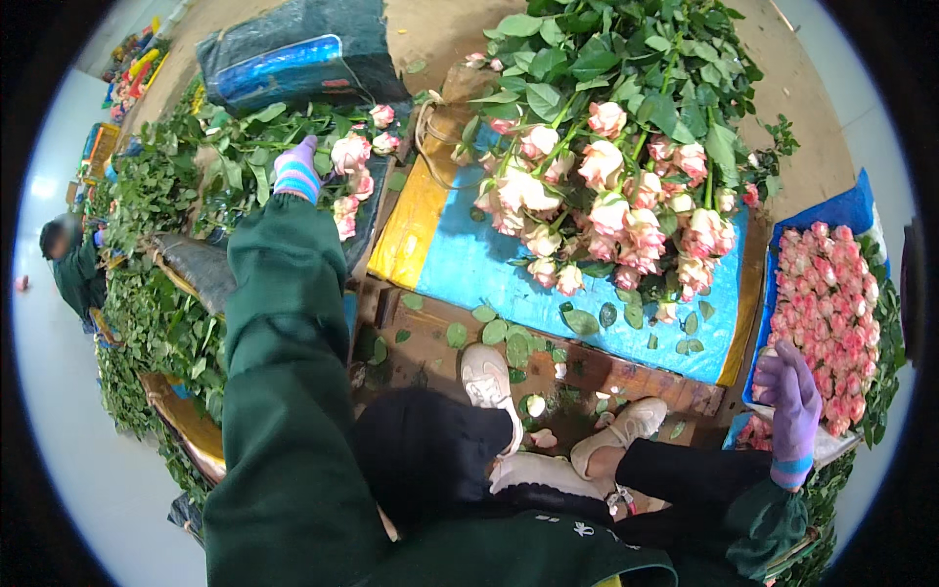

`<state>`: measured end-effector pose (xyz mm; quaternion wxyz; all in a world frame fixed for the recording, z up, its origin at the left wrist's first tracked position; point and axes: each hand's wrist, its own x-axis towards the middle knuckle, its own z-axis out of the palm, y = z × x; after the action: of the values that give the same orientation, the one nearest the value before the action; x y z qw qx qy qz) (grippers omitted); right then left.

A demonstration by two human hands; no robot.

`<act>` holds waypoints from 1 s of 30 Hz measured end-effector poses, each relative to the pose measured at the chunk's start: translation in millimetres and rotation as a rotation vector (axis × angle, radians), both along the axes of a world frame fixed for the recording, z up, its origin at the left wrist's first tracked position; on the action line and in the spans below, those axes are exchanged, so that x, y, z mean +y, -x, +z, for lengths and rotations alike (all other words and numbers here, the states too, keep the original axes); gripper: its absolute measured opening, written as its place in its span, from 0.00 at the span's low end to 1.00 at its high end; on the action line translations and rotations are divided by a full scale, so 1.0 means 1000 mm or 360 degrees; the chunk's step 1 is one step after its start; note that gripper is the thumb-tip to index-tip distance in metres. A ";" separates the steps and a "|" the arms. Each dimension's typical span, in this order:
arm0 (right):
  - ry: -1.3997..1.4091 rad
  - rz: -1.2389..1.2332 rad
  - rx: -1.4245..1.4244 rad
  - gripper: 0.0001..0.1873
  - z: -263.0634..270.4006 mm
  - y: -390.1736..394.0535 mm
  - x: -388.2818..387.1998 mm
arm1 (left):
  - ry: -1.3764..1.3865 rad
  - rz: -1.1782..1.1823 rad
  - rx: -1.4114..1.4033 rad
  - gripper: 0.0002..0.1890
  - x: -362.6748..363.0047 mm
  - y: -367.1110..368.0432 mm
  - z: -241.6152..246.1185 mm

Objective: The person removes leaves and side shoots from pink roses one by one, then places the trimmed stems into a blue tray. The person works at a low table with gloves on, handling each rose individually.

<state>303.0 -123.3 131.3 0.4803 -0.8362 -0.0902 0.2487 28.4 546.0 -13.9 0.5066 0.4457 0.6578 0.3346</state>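
My left hand [296, 167], in a purple knit glove with a striped cuff, reaches out to the leafy stems on the left. It touches the stems just behind a small group of pink-and-white roses [351, 153]; its fingertips are partly hidden, so whether it grips a stem is unclear. At the right, my right hand [791, 407] in a matching glove is raised with loosely bent fingers and nothing seen in it. Beside it is a blue-wrapped bundle of packed pink roses [825, 315]. A large pile of loose roses [605, 213] lies ahead, stems pointing away.
Under the pile is a blue and yellow sheet [469, 257] on a low wooden platform [638, 381]. Fallen leaves [517, 348] and petals lie around my shoes [488, 378]. A dark plastic sheet [301, 59] stands far left. Another person [73, 264] is at the left edge.
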 end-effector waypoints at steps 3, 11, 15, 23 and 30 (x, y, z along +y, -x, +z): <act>0.0162 0.0077 0.0022 0.23 -0.006 -0.006 0.022 | 0.0310 -0.0035 0.0232 0.15 0.025 -0.005 -0.066; 0.0282 0.0280 0.0138 0.24 -0.018 -0.019 0.066 | -0.0650 -0.0867 0.1485 0.22 0.022 0.002 -0.103; 0.0200 0.0297 0.0199 0.23 -0.019 -0.016 0.072 | -0.0529 -0.0984 0.1754 0.24 0.008 0.007 -0.087; 0.0284 0.0236 0.0241 0.22 -0.018 -0.015 0.075 | -0.1237 -0.0990 0.0866 0.20 -0.046 -0.108 -0.068; 0.0213 0.0351 0.0322 0.22 -0.011 -0.011 0.097 | -0.0574 -0.1489 0.0943 0.31 -0.031 -0.184 -0.186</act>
<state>313.6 -26.1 120.3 0.4001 -0.8220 -0.1159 0.3884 212.4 514.9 -199.5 0.3110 0.8427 0.4373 0.0429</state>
